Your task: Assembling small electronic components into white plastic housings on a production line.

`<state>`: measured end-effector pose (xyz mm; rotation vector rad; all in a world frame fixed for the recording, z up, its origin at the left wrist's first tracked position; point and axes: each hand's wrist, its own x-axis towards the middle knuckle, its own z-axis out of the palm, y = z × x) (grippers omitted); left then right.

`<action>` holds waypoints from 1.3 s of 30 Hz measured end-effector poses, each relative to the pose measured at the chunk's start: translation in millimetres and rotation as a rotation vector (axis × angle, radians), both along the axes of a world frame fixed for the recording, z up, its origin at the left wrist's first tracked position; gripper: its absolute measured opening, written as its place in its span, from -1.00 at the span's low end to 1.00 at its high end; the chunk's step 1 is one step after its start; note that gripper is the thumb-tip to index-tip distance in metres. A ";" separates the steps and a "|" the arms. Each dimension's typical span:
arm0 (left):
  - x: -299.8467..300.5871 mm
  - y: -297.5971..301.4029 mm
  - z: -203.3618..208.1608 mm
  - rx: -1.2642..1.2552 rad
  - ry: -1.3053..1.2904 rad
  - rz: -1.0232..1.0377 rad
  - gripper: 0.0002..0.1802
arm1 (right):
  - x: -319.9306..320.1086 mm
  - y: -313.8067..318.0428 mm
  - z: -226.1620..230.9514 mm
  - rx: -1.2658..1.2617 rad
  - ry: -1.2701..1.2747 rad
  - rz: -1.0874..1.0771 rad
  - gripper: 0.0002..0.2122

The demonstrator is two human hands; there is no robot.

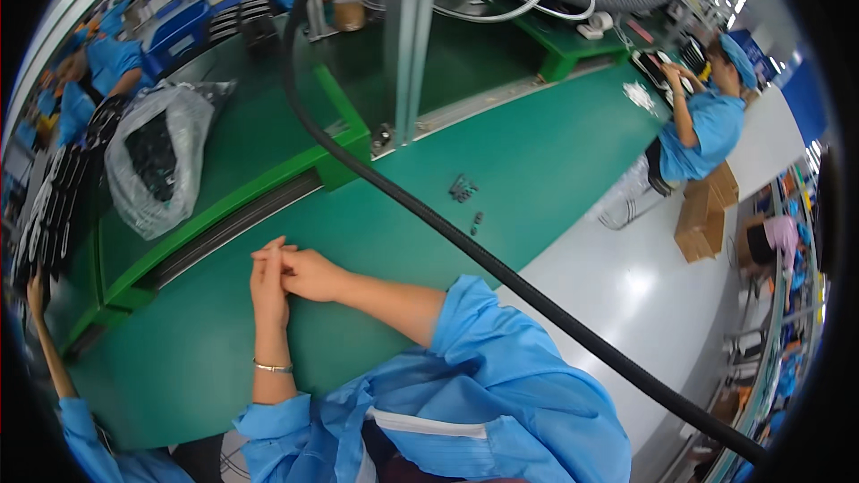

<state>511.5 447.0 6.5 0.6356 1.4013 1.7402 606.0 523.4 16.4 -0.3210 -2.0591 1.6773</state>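
My left hand (267, 282) and my right hand (310, 275) are clasped together above the green table (358, 331), in front of the raised green shelf. Fingers of the two hands overlap, and some of them are hidden behind one another. Between them no object shows. To the right on the table lies a small cluster of dark parts (463, 188), with a few more small dark pieces (476, 223) nearer to me. Both hands are well apart from these parts.
A black hose (429, 221) slants across in front of me. On the green shelf (242, 174) at left sits a clear bag of dark parts (161, 156). A metal post (412, 45) stands behind the table. Co-workers sit at right (702, 121) and left; cartons (702, 219) are on the floor.
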 end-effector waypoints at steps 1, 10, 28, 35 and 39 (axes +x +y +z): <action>-1.3 -3.0 -0.3 -0.010 0.010 0.019 -0.56 | -2.6 -2.2 1.8 -0.006 -0.008 0.011 -0.56; 3.8 7.3 -11.3 0.063 0.219 0.206 -0.35 | -9.4 1.1 -12.2 0.014 -0.044 0.025 -0.64; 14.3 -5.9 18.2 -0.027 0.388 0.151 -0.64 | -6.4 6.2 -19.3 -0.164 -0.081 0.061 -0.68; 13.1 -7.5 19.3 -0.035 0.370 0.107 -0.61 | -5.2 7.5 -18.2 -0.164 -0.081 0.074 -0.66; 10.2 -6.8 15.1 -0.026 0.414 0.113 -0.61 | -7.1 8.0 -19.2 -0.147 -0.081 0.057 -0.65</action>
